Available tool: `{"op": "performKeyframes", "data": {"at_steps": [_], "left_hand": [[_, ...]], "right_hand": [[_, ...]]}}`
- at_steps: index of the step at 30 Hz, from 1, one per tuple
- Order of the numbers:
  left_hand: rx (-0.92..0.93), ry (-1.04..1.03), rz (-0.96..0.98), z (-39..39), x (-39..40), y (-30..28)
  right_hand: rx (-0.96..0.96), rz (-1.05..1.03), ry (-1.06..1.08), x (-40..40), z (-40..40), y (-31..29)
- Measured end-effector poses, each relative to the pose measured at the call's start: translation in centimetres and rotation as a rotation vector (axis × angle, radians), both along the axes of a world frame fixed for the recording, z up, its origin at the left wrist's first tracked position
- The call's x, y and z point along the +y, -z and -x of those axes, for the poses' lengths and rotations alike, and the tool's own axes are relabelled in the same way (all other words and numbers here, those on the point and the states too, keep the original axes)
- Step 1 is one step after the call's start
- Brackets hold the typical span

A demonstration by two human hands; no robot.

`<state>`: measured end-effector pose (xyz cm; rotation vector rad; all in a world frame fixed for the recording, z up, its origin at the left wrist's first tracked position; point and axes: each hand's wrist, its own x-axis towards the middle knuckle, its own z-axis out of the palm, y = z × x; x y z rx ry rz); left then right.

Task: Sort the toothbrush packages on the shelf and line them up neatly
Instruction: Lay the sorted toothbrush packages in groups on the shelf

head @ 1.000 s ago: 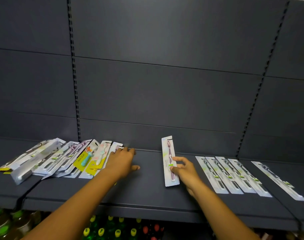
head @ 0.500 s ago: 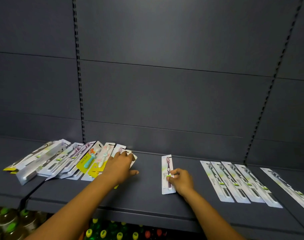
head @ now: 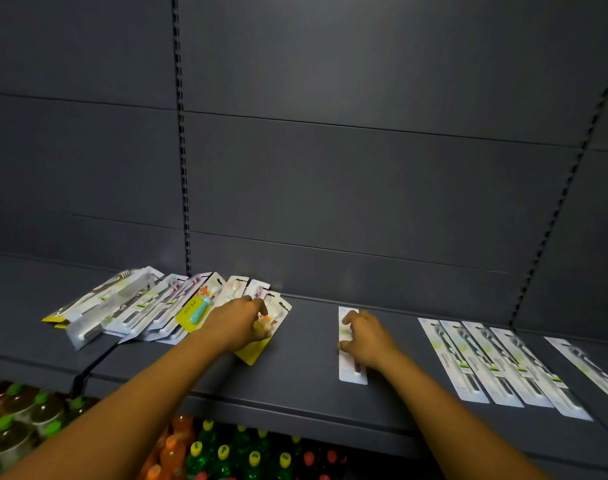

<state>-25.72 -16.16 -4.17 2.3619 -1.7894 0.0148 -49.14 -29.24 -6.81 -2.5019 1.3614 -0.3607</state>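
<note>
Since 0.5 s ago, a yellow-backed package (head: pixel 257 344) has been drawn from the heap (head: pixel 139 306) by the grasping left hand (head: pixel 238 322), while the right hand (head: pixel 366 337) is pressed flat, ungripped, on 1 white package (head: pixel 351 374) mid-shelf (head: pixel 295 382), so neighbouring packs could be dragged askew.

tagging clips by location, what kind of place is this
Most likely a shop aisle: slotted metal shelving, carded toothbrush packages laid out on the shelf, and rows of capped drink bottles on the level below.
</note>
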Motion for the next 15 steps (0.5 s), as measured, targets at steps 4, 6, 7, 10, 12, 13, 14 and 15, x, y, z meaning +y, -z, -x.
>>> {"op": "performKeyframes", "data": {"at_steps": [4,6,7,10,12,13,14,15], "left_hand": [[0.019,-0.014,0.015,-4.0,1.7,-0.8],[0.026,-0.02,0.025,-6.4,2.9,-1.0],[0.025,-0.021,0.032,-7.7,3.6,-1.0],[0.013,-0.038,0.034,-12.1,6.3,-1.1],[0.02,-0.063,0.029,-15.6,8.3,-0.9],[0.025,-0.076,0.029,-17.4,9.3,-0.8],[0.03,-0.09,0.031,-19.1,10.4,-0.7],[0.034,-0.102,0.033,-20.7,11.3,-0.6]], "right_hand": [[0.176,0.048,-0.072,1.6,-4.2,-2.7],[0.218,0.059,-0.095,2.9,-6.8,-3.4],[0.227,0.067,-0.102,3.6,-8.1,-3.5],[0.222,0.07,-0.109,5.7,-12.4,-3.6],[0.219,0.064,-0.11,7.1,-15.5,-3.4],[0.222,0.062,-0.112,7.9,-17.1,-3.3],[0.223,0.067,-0.116,8.6,-18.7,-3.2],[0.225,0.079,-0.119,9.2,-20.2,-3.2]]}}
